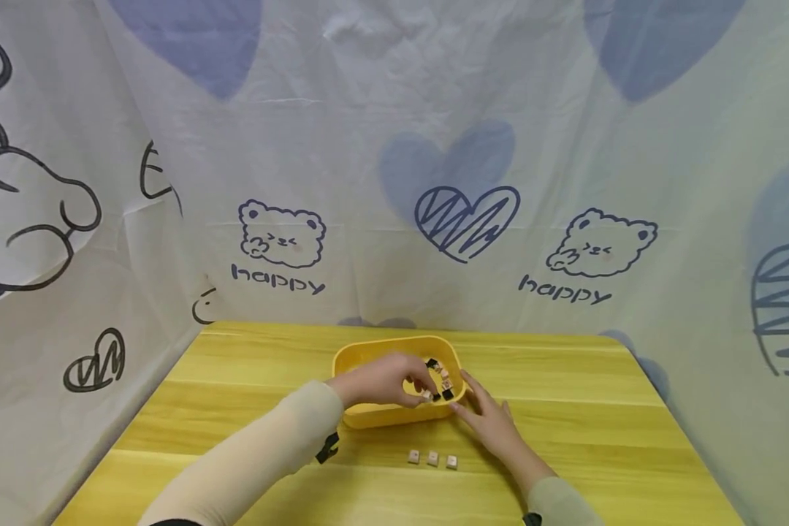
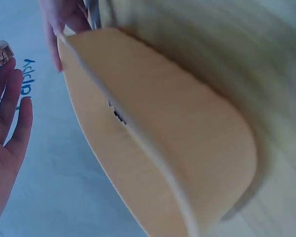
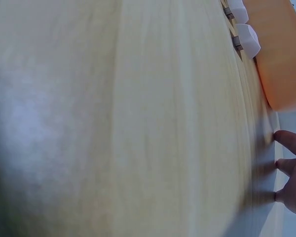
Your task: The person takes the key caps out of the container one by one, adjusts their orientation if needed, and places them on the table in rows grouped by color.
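In the head view my left hand (image 1: 391,380) reaches over the yellow basket (image 1: 388,421) and pinches a small white keycap (image 1: 427,395) between thumb and fingertips. The left wrist view shows this keycap (image 2: 5,55) close up, with a brownish underside. Black and pale keycaps (image 1: 444,375) lie in the right end of the basket, partly hidden by the left hand. My right hand (image 1: 496,427) touches the basket's right end, its thumb at the front rim and its fingers reaching along the outside.
Three white keycaps (image 1: 432,459) stand in a row on the wooden table (image 1: 565,394), in front of the basket. In the right wrist view a white keycap (image 3: 248,40) has a dark part beneath it. A printed white cloth (image 1: 368,175) hangs behind the table.
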A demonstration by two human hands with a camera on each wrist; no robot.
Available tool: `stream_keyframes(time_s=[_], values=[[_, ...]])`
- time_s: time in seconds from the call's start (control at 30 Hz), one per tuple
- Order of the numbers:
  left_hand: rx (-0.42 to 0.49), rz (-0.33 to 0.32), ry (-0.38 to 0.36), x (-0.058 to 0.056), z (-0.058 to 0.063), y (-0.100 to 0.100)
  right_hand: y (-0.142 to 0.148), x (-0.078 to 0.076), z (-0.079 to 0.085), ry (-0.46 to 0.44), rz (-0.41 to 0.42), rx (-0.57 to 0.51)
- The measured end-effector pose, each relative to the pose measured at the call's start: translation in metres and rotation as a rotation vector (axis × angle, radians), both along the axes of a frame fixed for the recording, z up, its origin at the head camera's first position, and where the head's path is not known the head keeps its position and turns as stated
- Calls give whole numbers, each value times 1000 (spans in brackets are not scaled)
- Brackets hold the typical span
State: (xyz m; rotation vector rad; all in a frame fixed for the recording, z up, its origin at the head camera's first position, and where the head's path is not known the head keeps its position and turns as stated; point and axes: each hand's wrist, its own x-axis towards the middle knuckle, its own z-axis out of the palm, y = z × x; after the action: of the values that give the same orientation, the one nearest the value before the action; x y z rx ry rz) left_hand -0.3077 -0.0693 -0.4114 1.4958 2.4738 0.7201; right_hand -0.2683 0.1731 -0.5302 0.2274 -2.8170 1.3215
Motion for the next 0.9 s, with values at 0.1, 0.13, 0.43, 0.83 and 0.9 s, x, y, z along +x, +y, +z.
stream_keyframes(time_s=[0.1, 0.13, 0.43, 0.83, 0.9], values=[[22, 7, -12, 11, -4, -5, -1, 0, -1, 1, -4, 4], [26, 11, -15, 14, -5, -7, -1, 0, -1, 1, -4, 6], [82, 107, -98, 37, -25, -27, -1, 3, -4, -7, -6, 16], [128, 297, -195, 60, -49, -47, -2, 3, -1, -1, -3, 9], [140, 322, -203, 63, -53, -48, -3, 2, -1, 0, -4, 13]])
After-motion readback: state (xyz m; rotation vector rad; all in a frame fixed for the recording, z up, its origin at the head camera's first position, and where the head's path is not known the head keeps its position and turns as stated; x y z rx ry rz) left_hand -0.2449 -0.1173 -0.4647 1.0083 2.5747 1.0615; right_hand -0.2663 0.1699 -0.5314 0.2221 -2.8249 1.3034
